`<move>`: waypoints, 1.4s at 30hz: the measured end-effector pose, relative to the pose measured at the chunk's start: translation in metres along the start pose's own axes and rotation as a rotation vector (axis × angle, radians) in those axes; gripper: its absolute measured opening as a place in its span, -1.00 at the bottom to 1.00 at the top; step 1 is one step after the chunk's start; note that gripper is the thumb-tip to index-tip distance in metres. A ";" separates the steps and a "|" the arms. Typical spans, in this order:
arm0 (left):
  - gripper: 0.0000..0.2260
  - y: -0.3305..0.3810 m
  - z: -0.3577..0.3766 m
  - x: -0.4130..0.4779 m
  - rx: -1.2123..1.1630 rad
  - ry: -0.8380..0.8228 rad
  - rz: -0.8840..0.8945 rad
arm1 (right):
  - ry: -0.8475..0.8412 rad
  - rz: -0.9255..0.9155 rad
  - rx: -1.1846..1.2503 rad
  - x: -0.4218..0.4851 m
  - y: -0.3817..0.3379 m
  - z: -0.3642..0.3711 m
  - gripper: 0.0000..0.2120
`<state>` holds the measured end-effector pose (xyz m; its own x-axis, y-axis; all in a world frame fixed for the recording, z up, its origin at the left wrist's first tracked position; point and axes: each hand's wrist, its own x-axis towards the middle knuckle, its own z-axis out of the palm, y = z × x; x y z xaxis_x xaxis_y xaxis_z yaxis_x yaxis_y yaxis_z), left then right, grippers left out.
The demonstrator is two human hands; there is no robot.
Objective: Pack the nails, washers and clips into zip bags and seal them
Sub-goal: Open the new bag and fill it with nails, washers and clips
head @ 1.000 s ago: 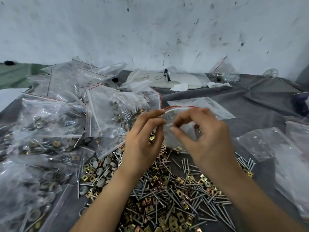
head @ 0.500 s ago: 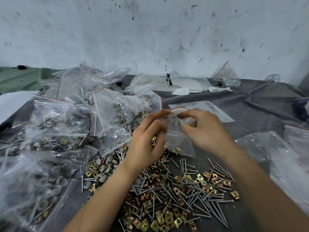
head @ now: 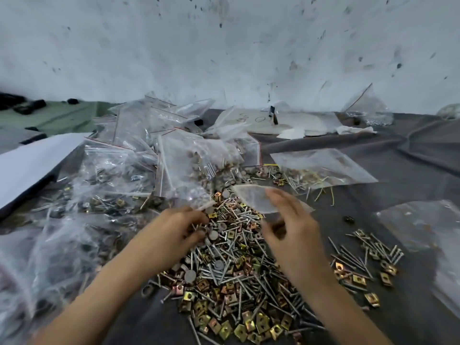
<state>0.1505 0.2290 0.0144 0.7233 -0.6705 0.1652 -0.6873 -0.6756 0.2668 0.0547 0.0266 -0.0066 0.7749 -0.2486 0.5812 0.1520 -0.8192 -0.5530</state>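
A loose heap of nails (head: pixel 234 265), grey round washers (head: pixel 213 235) and brass square clips (head: pixel 261 322) lies on the grey cloth in front of me. My left hand (head: pixel 179 230) is down on the heap's left top, and its curled fingertips close on a few nails and washers. Just right of it and slightly higher, my right hand (head: pixel 291 227) is blurred by motion and holds a small clear zip bag (head: pixel 251 196) above the heap. The bag's mouth points left toward my left hand.
Many filled zip bags (head: pixel 129 170) are piled to the left and behind. A flat bag (head: pixel 323 168) with a few nails lies behind the heap, and more empty bags (head: pixel 420 225) lie at the right. A smaller scatter of nails and clips (head: pixel 366 260) is on the right. Papers (head: pixel 293 120) lie against the wall.
My left hand let go of the bag's mouth and dropped onto the heap. My right hand kept the bag and lowered it. The camera tilted down and moved closer.
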 end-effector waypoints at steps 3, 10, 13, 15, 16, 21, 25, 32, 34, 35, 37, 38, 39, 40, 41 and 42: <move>-0.80 0.003 0.011 -0.002 0.053 -0.001 -0.042 | 0.006 -0.067 -0.012 -0.017 0.009 0.010 -0.74; -0.91 0.010 0.012 0.004 0.066 0.038 -0.080 | -0.003 -0.104 -0.061 -0.025 0.009 0.012 -0.75; -0.92 0.023 0.015 0.005 -0.093 0.249 0.012 | -0.004 -0.081 -0.031 -0.025 0.006 0.011 -0.69; -0.91 0.040 0.020 0.007 -0.214 0.350 0.088 | -0.004 -0.080 -0.009 -0.025 0.005 0.011 -0.68; -0.90 0.048 0.024 0.010 -0.245 0.383 0.116 | -0.003 -0.080 0.000 -0.026 0.006 0.011 -0.69; -0.83 0.064 0.039 0.021 -0.215 0.381 0.081 | 0.023 -0.067 0.019 -0.027 0.008 0.011 -0.66; -0.71 0.057 0.034 0.018 -0.195 0.380 0.087 | 0.053 -0.046 0.069 -0.027 0.009 0.010 -0.64; -0.77 0.011 0.024 0.015 -0.056 0.205 -0.122 | 0.107 -0.026 0.129 -0.026 0.012 0.011 -0.63; -0.72 0.014 0.031 0.015 -0.019 0.125 -0.114 | 0.098 -0.025 0.119 -0.027 0.012 0.011 -0.63; -0.72 0.015 0.034 0.015 0.003 0.116 -0.097 | 0.092 -0.026 0.109 -0.027 0.012 0.010 -0.63; -0.74 0.018 0.037 0.016 0.060 0.121 -0.071 | 0.072 -0.035 0.092 -0.027 0.013 0.011 -0.63; -0.76 0.018 0.037 0.018 0.079 0.123 -0.069 | 0.060 -0.044 0.089 -0.027 0.013 0.011 -0.64; -0.78 0.019 0.038 0.019 0.088 0.126 -0.066 | 0.050 -0.054 0.086 -0.027 0.013 0.011 -0.64; -0.81 0.019 0.038 0.020 0.096 0.129 -0.060 | 0.041 -0.064 0.084 -0.027 0.013 0.012 -0.64; -0.84 0.020 0.038 0.020 0.101 0.136 -0.050 | 0.033 -0.072 0.082 -0.027 0.013 0.012 -0.64; -0.86 0.021 0.039 0.021 0.101 0.155 -0.039 | 0.025 -0.078 0.079 -0.028 0.013 0.013 -0.65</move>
<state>0.1481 0.1890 -0.0131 0.7456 -0.5933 0.3032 -0.6564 -0.7325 0.1807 0.0431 0.0293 -0.0375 0.7434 -0.1995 0.6384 0.2600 -0.7932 -0.5507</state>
